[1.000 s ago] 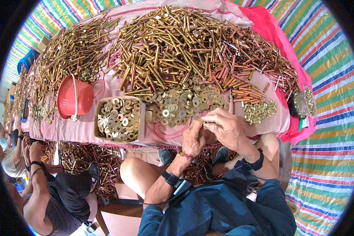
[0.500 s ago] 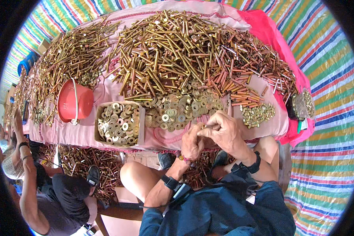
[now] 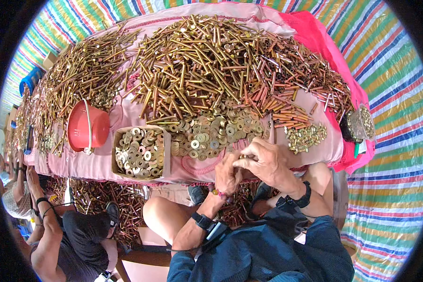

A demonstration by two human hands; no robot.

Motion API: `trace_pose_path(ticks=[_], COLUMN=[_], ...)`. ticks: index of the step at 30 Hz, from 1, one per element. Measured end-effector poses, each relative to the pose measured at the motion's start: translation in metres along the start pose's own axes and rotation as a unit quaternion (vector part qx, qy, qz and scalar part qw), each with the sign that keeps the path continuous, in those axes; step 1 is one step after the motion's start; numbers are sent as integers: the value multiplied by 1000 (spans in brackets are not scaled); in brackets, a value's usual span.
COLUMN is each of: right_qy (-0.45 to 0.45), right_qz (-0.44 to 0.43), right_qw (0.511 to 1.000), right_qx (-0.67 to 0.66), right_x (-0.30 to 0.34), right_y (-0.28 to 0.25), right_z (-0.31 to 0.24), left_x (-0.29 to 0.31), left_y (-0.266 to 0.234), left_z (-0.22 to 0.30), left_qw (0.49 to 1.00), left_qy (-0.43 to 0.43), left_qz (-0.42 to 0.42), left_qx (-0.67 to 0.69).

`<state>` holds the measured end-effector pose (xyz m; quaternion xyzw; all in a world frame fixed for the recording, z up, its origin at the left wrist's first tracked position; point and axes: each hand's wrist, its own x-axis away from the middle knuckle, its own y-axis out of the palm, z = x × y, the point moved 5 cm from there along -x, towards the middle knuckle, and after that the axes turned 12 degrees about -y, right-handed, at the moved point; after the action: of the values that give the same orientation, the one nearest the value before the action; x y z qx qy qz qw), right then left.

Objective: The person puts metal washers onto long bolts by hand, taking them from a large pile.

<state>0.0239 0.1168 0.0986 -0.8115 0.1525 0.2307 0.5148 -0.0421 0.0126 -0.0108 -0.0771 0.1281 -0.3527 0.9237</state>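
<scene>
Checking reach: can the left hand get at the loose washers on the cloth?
Probably yes: the loose washers lie uncovered just beyond the left hand, though it looks busy alongside the right hand.

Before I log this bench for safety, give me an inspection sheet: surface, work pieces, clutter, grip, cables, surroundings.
Surface: pink cloth, largely covered.
Work pieces: loose washers in the middle; carton full of washers at their left; long rods heaped behind; coppery tubes and short brass pieces at right.
Clutter: red bucket left of the carton; scattered metal on the floor.
Grip: left hand and right hand meet near the cloth's near edge; whether they hold something small cannot be told.
Cables: thin dark cord near the wrist of a co-worker at left.
Surroundings: striped sheeting on the right and far side.
</scene>
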Motion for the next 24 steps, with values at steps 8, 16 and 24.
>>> trace_pose_path(ticks=[8, 16, 24], right_qy=[218, 173, 250], right_qz=[3, -69, -199], right_qw=[975, 978, 943], right_qx=[-38, 91, 93], right_x=[-25, -70, -84], right_y=[4, 33, 30], right_z=[92, 138, 152], left_x=[-6, -1, -7], left_y=[2, 5, 2], left_z=[25, 16, 18], left_qw=[979, 975, 982], left_qy=[10, -29, -51], left_qz=[-201, -214, -182], left_qx=[34, -48, -25])
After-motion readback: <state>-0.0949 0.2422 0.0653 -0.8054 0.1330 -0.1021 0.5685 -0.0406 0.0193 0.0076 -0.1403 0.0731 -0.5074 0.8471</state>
